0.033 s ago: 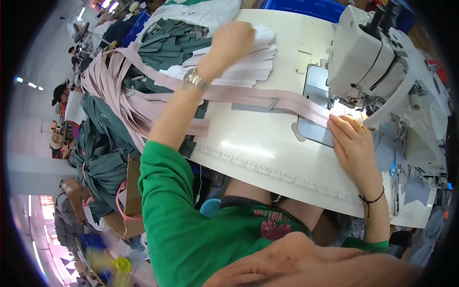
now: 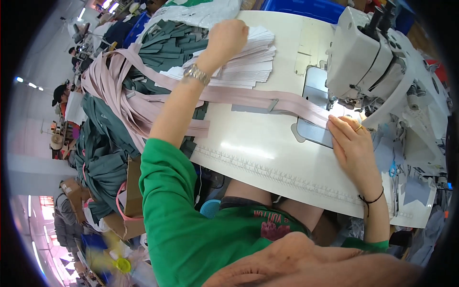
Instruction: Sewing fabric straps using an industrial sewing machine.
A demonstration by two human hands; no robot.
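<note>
My left hand [image 2: 227, 42], with a metal watch on its wrist, is curled at the left part of a fanned stack of white strips [image 2: 256, 62]. Its fingertips are turned away, so whatever they hold is hidden. A long pink zipper [image 2: 244, 94] crosses the table to the sewing machine [image 2: 356, 52], a metal slider partway along it. Close to the presser foot, my right hand [image 2: 353, 143] has its fingers together on the zipper's end, over the machine's metal plate [image 2: 315, 131]. A ring and a dark cord bracelet are on that hand and wrist.
Looped pink zipper [image 2: 107, 79] and dark green strips [image 2: 172, 43] pile up at the left. A printed ruler [image 2: 267, 171] runs along the table's front edge. Scissors with blue handles [image 2: 393, 170] lie at the right; a blue bin [image 2: 303, 9] stands behind.
My left hand has shifted slightly left and is less blurred. My right hand and the zipper have stayed nearly still.
</note>
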